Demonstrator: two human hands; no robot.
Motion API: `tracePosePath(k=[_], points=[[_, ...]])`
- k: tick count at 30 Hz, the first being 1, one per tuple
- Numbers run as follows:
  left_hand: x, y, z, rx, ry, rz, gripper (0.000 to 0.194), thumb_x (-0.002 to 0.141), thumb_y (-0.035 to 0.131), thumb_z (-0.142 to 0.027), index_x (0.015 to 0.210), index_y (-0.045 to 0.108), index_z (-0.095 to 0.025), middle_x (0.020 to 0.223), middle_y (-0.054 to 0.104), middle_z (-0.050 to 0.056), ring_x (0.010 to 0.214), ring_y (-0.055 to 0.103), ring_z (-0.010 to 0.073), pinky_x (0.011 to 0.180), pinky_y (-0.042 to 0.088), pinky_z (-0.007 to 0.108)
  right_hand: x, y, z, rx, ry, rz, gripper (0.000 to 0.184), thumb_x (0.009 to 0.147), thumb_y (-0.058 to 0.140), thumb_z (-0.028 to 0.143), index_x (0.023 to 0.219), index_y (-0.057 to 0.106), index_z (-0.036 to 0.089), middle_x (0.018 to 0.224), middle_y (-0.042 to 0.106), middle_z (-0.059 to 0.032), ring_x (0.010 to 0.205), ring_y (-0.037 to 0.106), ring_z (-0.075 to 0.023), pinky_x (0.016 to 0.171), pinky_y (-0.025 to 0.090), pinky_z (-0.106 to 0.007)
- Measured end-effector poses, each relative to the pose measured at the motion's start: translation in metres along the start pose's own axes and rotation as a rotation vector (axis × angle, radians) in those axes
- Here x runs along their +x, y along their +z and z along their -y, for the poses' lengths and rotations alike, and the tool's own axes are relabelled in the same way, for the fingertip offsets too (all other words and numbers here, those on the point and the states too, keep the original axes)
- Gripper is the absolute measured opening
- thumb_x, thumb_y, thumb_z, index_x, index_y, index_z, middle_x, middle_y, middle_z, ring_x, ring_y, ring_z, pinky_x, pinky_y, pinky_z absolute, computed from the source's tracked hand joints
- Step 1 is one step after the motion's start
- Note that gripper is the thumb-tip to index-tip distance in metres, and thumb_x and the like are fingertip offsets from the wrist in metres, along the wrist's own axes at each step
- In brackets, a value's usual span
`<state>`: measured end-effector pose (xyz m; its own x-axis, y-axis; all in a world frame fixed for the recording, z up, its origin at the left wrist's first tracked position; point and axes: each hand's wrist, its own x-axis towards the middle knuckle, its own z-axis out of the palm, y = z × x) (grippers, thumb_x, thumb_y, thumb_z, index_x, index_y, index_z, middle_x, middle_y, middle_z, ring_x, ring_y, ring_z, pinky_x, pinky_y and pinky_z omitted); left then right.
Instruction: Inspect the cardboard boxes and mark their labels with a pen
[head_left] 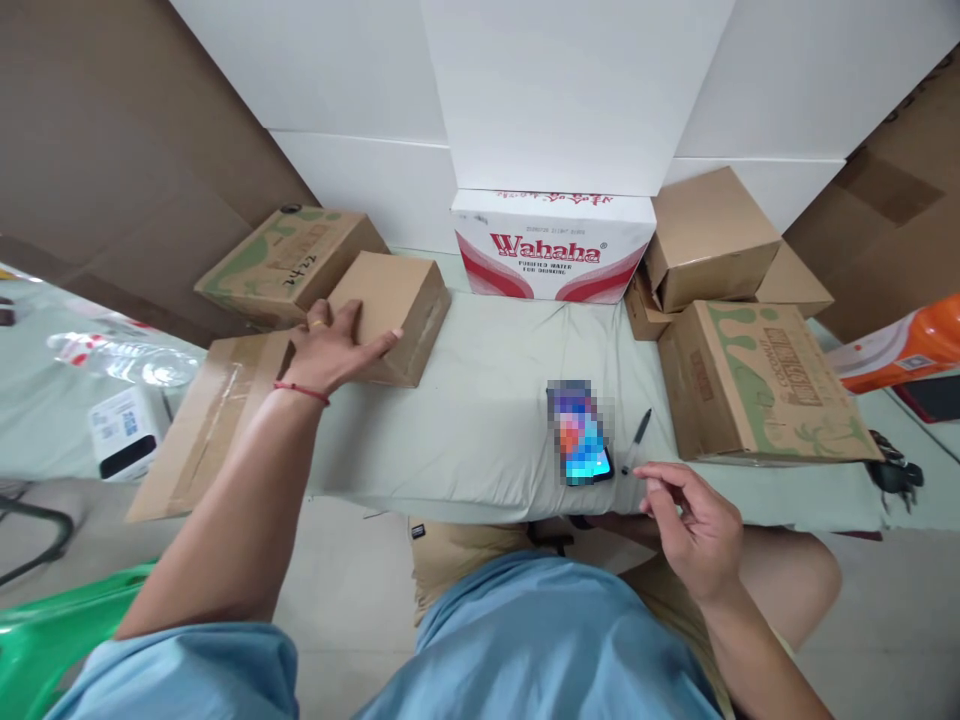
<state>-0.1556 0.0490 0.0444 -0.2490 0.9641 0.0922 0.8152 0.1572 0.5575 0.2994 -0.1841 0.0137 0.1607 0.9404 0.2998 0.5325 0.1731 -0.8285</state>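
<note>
On L side of the table (420,455), head view: L hand (330,350) is open, fingers spread over the near L part of the plain box (409,285), thumb out across its top; looks like steadying rather than gripping, b/c the fingers don't wrap round it. R hand (694,525) hangs by the front edge, fingers loosely curled, nearest the pen (637,440) but not on it; can't tell if the fingertips are pinched or hold anything small.

Phone (583,435) lies screen up just L of the pen, both prob. put near the front for easy R-hand reach. Wahaha carton (551,250) sits at the back vs. the white panel (555,90), print facing the person, prob. so it reads OK.

Other stuff: carton marked 2422 (281,260) is behind/L of the plain box, taped carton (214,410) in front/L w/ the L forearm passing over it, so sliding the box L would be tight. Bottle (124,358) and white device (124,430) are beyond that. R side: upper brown box (712,235) rests on others, green-patterned carton (787,380) in front, blocking a low reach R to the orange pack (907,345) & dark bunch (896,475).
</note>
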Motion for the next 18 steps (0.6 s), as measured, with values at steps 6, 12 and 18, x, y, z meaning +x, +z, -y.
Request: tracePosePath(k=[6, 12, 18], points=[[-0.095, 0.025, -0.022, -0.096, 0.113, -0.027, 0.086, 0.075, 0.091, -0.065, 0.143, 0.068, -0.019, 0.175, 0.04, 0.024, 0.166, 0.023, 0.0569, 0.134, 0.011, 0.075, 0.007, 0.013, -0.005, 0.109, 0.21, 0.084, 0.023, 0.104, 0.066, 0.044, 0.1, 0.08, 0.026, 0.086, 0.08, -0.0041, 0.064, 0.073, -0.0184, 0.062, 0.062, -0.03], [-0.187, 0.04, -0.02, -0.571, -0.126, -0.125, 0.065, 0.093, 0.073, -0.069, 0.143, 0.066, -0.027, 0.157, 0.059, 0.015, 0.142, 0.059, 0.0349, 0.123, 0.043, 0.05, 0.029, 0.062, 0.011, 0.313, 0.296, 0.336, 0.04, 0.103, 0.067, 0.06, 0.119, 0.079, 0.026, 0.108, 0.083, -0.0088, 0.092, 0.079, -0.0252, 0.077, 0.066, -0.036], [-0.193, 0.06, 0.002, -1.086, -0.537, 0.011, 0.077, 0.075, 0.072, -0.092, 0.103, 0.078, -0.02, 0.117, 0.079, 0.014, 0.125, 0.069, 0.0346, 0.097, 0.054, 0.04, 0.058, 0.123, 0.028, 0.482, 0.35, 0.398, 0.061, 0.099, 0.065, 0.074, 0.139, 0.074, 0.029, 0.149, 0.073, -0.0104, 0.141, 0.067, -0.0309, 0.108, 0.063, -0.047]])
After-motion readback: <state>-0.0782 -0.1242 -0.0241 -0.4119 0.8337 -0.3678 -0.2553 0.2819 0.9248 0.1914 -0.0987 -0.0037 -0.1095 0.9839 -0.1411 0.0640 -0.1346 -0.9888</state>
